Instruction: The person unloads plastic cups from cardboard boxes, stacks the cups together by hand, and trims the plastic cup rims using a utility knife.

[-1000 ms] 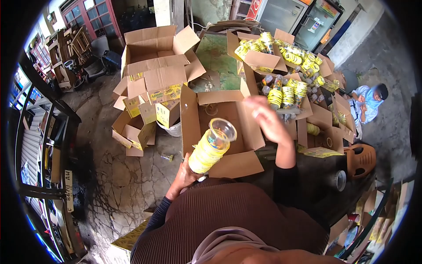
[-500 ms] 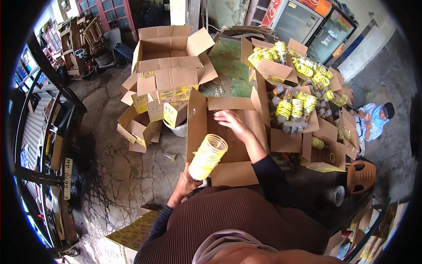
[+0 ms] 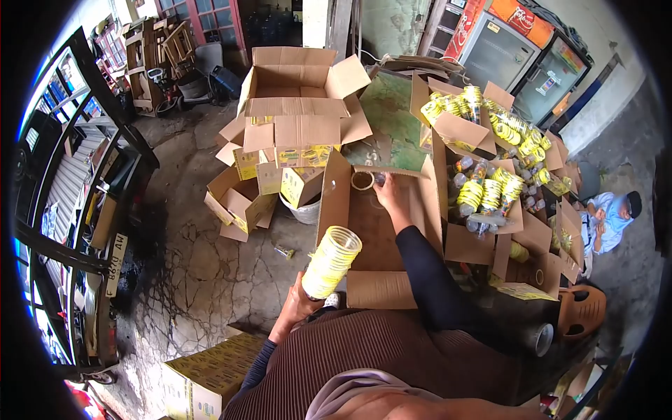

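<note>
My left hand is wrapped round the lower end of a stack of clear plastic cups with yellow labels. The stack leans to the right, its open rims uppermost, just left of an open cardboard box. Inside that box, at the far end, my right hand has its fingers curled on what looks like a clear plastic cup, partly hidden by the hand. A round rim of another cup shows just left of it, against the far flap.
Open cartons are piled at the left. Boxes at the right hold several stacks of yellow-labelled cups. A green tabletop lies beyond. A seated person and a brown plastic chair are at the right.
My right hand has reached forward and down to the box's far end, its fingers now closed on a cup. The stack stays in my left hand. The view has shifted slightly.
</note>
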### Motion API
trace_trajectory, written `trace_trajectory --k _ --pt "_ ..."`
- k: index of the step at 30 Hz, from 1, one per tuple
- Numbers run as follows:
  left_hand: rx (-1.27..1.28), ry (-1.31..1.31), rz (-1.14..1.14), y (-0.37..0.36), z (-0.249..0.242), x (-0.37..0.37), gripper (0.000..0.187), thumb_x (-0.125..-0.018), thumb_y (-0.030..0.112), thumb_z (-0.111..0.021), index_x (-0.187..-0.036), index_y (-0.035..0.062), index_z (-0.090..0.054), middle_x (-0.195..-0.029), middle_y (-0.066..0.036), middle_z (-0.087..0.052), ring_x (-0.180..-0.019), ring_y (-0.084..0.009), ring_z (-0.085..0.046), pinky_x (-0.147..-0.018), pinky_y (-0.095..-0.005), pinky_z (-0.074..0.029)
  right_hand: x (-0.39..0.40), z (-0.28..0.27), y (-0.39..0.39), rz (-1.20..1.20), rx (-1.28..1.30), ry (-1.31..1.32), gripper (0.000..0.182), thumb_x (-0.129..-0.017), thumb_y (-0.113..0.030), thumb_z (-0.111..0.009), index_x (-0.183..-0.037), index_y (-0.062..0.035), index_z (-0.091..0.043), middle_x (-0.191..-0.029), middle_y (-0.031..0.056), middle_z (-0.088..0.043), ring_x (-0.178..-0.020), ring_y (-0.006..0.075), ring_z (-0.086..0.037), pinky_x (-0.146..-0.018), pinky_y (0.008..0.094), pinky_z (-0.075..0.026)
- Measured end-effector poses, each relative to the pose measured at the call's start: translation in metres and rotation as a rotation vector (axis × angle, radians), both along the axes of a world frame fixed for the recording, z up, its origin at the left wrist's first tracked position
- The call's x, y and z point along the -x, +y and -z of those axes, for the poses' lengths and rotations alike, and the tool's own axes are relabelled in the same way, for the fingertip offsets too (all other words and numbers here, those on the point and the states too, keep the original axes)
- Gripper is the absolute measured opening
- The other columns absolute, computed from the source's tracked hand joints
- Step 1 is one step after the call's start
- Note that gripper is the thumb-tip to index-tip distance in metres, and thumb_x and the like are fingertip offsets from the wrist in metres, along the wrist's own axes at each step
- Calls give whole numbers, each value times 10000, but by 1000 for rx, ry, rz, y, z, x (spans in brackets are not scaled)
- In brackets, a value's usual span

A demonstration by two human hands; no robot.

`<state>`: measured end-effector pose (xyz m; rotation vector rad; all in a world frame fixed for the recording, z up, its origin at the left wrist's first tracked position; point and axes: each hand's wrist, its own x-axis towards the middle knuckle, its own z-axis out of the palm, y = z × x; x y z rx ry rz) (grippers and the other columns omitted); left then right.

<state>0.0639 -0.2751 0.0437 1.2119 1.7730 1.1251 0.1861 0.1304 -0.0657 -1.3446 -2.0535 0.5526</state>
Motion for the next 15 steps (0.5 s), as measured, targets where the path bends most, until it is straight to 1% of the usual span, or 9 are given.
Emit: trace_trajectory --k 1,3,5,7,8,9,11,12,15 --pt "13 2 6 -1 1 0 606 -667 137 -783 -1123 -19 -415 -976 -229 -659 -963 -385 -645 -785 -429 -516 -1 -19 -8 -4 0 -4 673 -736 -245 -728 -1315 -107 -416 -1249 217 -498 -1118 402 -514 -893 478 -455" --pt "-2 -4 4 0 -1 -2 608 -669 139 -785 -1124 -18 -414 -977 -229 -659 -964 -385 -644 -785 -430 -516 -5 -83 -36 -55 -169 -286 693 -716 -222 -748 -1316 -116 -417 -1188 188 -521 -1073 360 -547 -855 482 -470" --pt "-18 -7 10 -1 0 -2 610 -670 141 -787 -1125 -16 -413 -979 -229 -659 -965 -384 -644 -785 -431 -516 -4 -96 -40 -76 -226 -374 660 -707 -227 -756 -1277 -101 -449 -1172 174 -528 -1068 343 -554 -852 484 -468" --pt "-14 -31 18 1 3 -3 617 -668 142 -792 -1129 -13 -412 -983 -227 -659 -967 -385 -644 -786 -431 -516 6 -104 -39 -157 -188 -563 683 -665 -191 -793 -1258 -120 -462 -1237 169 -498 -1108 335 -534 -873 479 -464" --pt "-15 -33 21 1 3 -2 617 -668 142 -792 -1129 -13 -412 -983 -227 -659 -967 -385 -644 -786 -431 -516 12 -109 -37 -209 -39 -607 660 -669 -185 -789 -1229 -102 -452 -1233 172 -505 -1129 334 -524 -900 503 -444" --pt "-21 -23 26 2 1 -2 618 -668 139 -792 -1130 -12 -411 -986 -225 -660 -969 -381 -645 -786 -428 -516 15 -101 -36 -208 -38 -609 660 -669 -185 -789 -1229 -102 -452 -1233 172 -505 -1129 334 -524 -900 503 -444" --pt "-29 -15 29 1 1 -3 619 -667 136 -793 -1132 -12 -410 -989 -224 -661 -971 -377 -646 -786 -425 -516 22 -77 -30 -322 -344 -693 591 -673 -178 -785 -1167 -76 -477 -1225 174 -514 -1127 335 -526 -927 516 -423" --pt "-29 -26 34 0 1 -2 627 -666 133 -794 -1139 -13 -409 -995 -223 -661 -973 -374 -647 -787 -422 -516 21 -86 -38 -372 -392 -700 407 -769 -161 -664 -1143 -69 -533 -1142 186 -557 -1085 332 -560 -948 502 -414" --pt "-19 -40 43 -3 0 -2 643 -663 127 -793 -1155 -21 -406 -1005 -222 -661 -979 -370 -647 -790 -416 -515 33 -84 -34 -496 -267 -863 327 -776 -173 -652 -1075 -57 -587 -1147 184 -552 -1078 340 -564 -973 503 -398"
